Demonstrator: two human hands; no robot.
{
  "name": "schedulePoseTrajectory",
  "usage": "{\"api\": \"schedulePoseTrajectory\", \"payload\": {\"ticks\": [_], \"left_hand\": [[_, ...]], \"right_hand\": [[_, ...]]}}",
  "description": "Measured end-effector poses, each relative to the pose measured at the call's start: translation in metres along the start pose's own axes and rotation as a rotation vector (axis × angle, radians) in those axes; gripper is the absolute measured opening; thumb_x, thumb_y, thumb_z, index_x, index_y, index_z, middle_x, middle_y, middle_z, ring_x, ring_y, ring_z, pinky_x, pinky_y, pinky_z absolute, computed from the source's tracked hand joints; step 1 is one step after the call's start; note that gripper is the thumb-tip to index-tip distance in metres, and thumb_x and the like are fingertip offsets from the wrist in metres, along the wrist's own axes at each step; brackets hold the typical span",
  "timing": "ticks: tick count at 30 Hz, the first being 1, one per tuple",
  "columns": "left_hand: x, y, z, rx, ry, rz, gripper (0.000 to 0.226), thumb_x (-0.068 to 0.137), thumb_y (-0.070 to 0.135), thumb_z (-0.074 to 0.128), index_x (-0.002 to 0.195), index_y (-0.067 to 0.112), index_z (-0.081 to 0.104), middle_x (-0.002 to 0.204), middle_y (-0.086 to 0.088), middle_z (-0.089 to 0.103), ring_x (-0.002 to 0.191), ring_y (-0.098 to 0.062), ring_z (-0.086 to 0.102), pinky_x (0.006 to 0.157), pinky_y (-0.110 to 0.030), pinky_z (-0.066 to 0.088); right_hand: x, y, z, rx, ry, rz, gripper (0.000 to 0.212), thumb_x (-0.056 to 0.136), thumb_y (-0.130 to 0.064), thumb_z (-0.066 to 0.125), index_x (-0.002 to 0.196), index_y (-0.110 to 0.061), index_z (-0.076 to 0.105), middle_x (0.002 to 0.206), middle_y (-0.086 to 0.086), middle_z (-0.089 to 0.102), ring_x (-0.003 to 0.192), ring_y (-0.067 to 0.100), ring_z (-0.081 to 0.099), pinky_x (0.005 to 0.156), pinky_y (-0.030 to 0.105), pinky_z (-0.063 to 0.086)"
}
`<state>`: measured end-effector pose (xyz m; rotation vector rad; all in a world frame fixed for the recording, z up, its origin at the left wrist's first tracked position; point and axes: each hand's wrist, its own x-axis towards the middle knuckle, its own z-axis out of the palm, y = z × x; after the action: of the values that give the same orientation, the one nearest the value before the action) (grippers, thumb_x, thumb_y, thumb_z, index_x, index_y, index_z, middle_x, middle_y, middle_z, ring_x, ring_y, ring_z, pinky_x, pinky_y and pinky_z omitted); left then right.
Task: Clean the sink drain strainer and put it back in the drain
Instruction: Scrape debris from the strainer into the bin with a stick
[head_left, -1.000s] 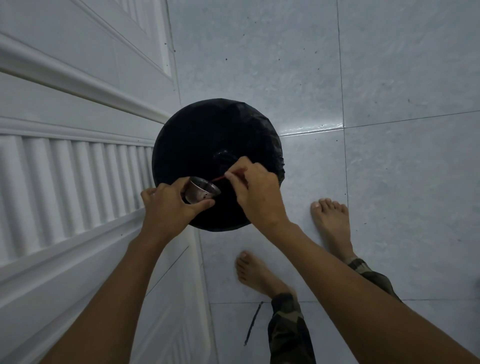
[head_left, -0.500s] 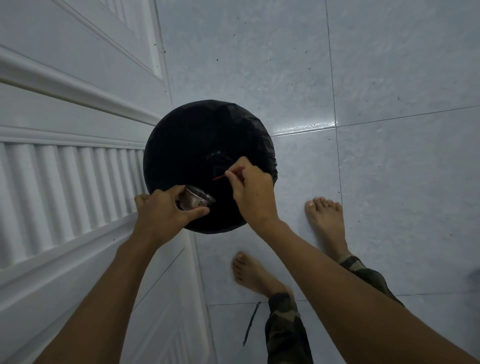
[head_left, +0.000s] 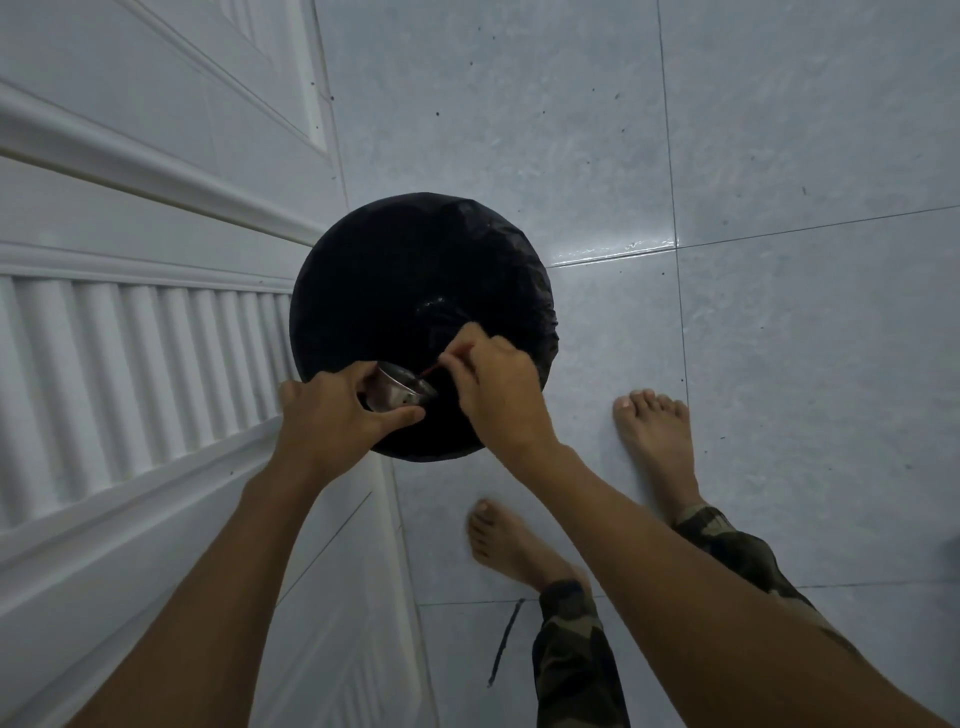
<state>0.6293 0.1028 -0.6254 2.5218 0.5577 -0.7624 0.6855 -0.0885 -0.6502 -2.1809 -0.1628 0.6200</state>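
A small metal cup-shaped sink strainer is held tilted over the near edge of a round bin lined with a black bag. My left hand grips the strainer from the left, thumb under it and fingers over its back. My right hand pinches a thin red stick whose tip reaches to the strainer's mouth. The inside of the strainer is hidden from view.
A white panelled door or cabinet front rises along the left, close to the bin. Pale floor tiles spread to the right. My two bare feet stand just right of the bin. A dark thin strip lies on the floor.
The right hand has brought the stick's tip down from above the bin to the strainer's mouth. The left hand keeps its grip on the strainer.
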Motion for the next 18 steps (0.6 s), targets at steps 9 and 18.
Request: {"api": "schedulePoseTrajectory", "payload": {"ticks": [9, 18], "left_hand": [[-0.003, 0.005, 0.004, -0.025, 0.028, -0.006, 0.066, 0.07, 0.074, 0.076, 0.122, 0.035, 0.065, 0.104, 0.013, 0.074, 0.107, -0.018, 0.065, 0.093, -0.036, 0.023], [-0.003, 0.01, 0.003, -0.138, 0.038, -0.059, 0.073, 0.073, 0.054, 0.087, 0.136, 0.029, 0.06, 0.117, 0.003, 0.072, 0.115, -0.023, 0.064, 0.11, -0.042, 0.032]], "right_hand": [[0.001, 0.005, -0.009, -0.008, 0.037, -0.008, 0.013, 0.102, -0.024, 0.061, 0.103, -0.011, 0.064, 0.09, 0.008, 0.069, 0.08, 0.02, 0.066, 0.073, 0.037, 0.059], [0.0, 0.002, -0.015, 0.055, 0.12, 0.014, 0.012, 0.102, -0.022, 0.063, 0.102, -0.01, 0.065, 0.087, 0.006, 0.069, 0.078, 0.018, 0.065, 0.071, 0.035, 0.058]]}}
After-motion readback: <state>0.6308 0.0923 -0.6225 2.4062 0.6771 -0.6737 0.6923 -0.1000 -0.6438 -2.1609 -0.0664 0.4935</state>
